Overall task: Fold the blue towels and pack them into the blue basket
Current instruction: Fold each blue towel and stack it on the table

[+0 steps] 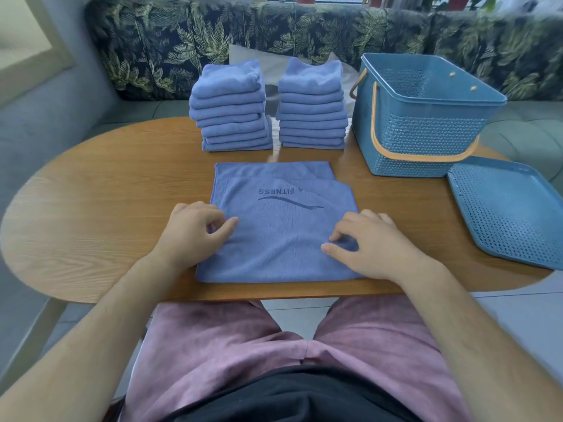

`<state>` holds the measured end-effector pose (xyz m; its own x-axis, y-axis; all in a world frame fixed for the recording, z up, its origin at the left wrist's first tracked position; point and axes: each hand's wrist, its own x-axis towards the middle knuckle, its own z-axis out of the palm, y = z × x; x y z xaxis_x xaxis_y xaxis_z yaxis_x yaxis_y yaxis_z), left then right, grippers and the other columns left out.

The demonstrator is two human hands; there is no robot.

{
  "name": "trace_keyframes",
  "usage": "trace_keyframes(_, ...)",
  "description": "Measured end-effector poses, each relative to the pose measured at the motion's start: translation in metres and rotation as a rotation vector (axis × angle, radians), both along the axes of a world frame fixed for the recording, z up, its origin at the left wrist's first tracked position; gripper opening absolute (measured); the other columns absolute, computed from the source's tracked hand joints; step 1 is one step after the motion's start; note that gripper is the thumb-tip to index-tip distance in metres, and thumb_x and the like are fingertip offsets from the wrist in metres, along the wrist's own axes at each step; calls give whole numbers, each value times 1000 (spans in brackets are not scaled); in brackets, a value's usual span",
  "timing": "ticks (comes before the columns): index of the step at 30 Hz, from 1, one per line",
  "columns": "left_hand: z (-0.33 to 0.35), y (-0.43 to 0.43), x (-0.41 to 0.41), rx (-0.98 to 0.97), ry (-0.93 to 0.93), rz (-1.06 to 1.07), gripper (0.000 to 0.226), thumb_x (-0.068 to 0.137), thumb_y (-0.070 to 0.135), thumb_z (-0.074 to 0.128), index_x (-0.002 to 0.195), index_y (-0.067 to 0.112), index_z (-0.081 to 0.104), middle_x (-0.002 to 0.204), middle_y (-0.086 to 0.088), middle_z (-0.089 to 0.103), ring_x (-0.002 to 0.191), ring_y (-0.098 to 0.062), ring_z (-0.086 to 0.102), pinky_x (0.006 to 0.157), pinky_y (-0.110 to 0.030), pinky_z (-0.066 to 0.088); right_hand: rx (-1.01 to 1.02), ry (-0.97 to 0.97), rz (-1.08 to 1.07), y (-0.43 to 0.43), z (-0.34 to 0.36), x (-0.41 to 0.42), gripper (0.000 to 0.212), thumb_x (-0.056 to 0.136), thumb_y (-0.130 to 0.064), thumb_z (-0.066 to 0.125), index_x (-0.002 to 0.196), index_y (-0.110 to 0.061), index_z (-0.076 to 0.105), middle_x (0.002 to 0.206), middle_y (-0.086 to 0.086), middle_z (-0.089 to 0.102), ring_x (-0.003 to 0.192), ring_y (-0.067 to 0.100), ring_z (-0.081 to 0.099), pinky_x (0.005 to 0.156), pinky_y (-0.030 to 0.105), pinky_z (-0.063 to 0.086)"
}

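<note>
From the head camera the person is mid-fold on one towel (280,226), which lies flat on the wooden table (106,193) right at the near edge, between both hands. It's folded over at least once, with a looser layer peeking out at the far right corner and the upside-down "FITNESS" print facing up. The left hand (195,229) has its fingers curled in at the towel's left edge with the thumb on top, which looks like a pinch. The right hand (368,242) pinches a small bunch of cloth between thumb and forefinger. The next move is probably lifting one side and carrying it over for another fold, keeping the edges lined up so it matches the rest. Behind it sit the left stack (233,117) and right stack (312,111) of folded towels, already neat. The blue basket (426,132) stands to the right with nothing visible inside and its lid (511,214) off beside it, so packing hasn't started.
</note>
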<state>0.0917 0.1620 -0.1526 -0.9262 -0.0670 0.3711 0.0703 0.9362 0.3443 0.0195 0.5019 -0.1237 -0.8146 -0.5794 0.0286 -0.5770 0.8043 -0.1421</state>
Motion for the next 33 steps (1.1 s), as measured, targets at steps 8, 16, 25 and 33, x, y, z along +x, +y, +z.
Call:
trace_keyframes(8,-10,19,-5,-72,27,-13,36,91,58,47,104,31,68,109,14,63,104,-15,58,86,-38,44,-156,138,76,-17,-12,6,31,91,-54,44,89,-30,64,90,-13,59,91,17,55,83,40,48)
trace_keyframes(16,-18,16,-4,-93,-414,-55,82,84,79,0,158,45,8,165,21,-6,151,2,-11,126,-35,-4,70,-145,53,-29,-31,5,82,86,-79,0,160,-43,-1,168,-13,-14,154,10,-19,126,41,-7)
trace_keyframes(25,15,28,-58,-98,-118,21,31,100,40,49,115,17,64,113,0,60,117,-27,50,95,-41,41,-69,71,53,-64,-13,-32,38,107,-30,40,141,-26,54,144,-6,53,134,23,47,108,40,32)
trace_keyframes(33,-14,29,-82,-21,-37,52,28,95,39,61,113,18,65,108,1,52,112,-25,45,96,-37,36,-184,169,-133,-83,-42,-67,53,90,-49,45,137,-27,54,117,-2,53,115,24,46,101,40,24)
